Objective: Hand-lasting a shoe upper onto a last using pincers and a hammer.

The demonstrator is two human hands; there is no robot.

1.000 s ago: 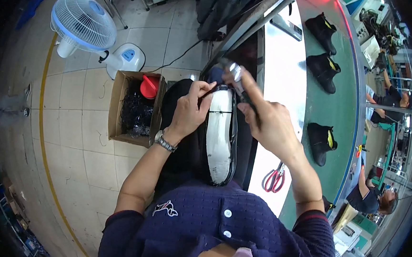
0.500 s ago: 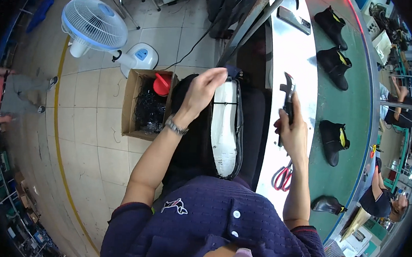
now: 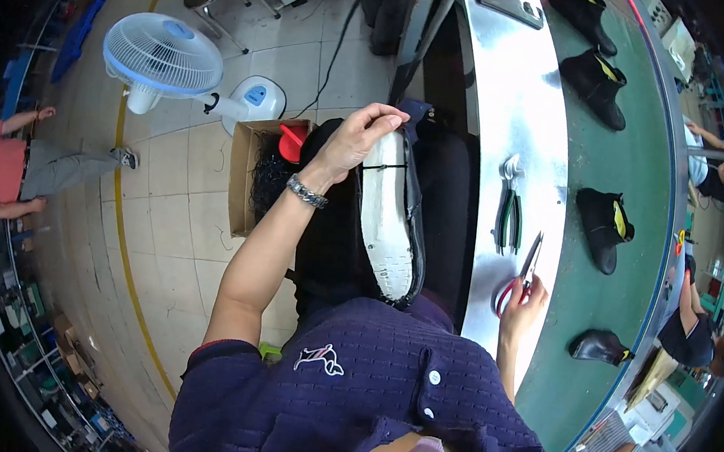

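Observation:
A black shoe upper with a white sole board (image 3: pixel 386 219) lies sole up on my lap, a dark cord tied across its far part. At the shoe's far end my left hand (image 3: pixel 357 146) has its fingers closed on the edge; just what they pinch is hidden. On the shiny metal bench to the right, my right hand (image 3: pixel 524 311) is closed round the red handles of a pair of scissors (image 3: pixel 533 259), blades pointing away from me. Farther up the bench lie pincers (image 3: pixel 509 215) with dark green handles, out of my hands.
A phone (image 3: pixel 509 4) lies at the bench's far end. Beyond the bench, black boots (image 3: pixel 603 230) stand along a green conveyor belt (image 3: pixel 544 138). To my left are a cardboard box (image 3: pixel 242 180) with black scraps and a red container, and a standing fan (image 3: pixel 164 57).
My right hand has put the pincers down on the bench and moved nearer to me, taking hold of the scissors. My left hand has stayed at the shoe's far end.

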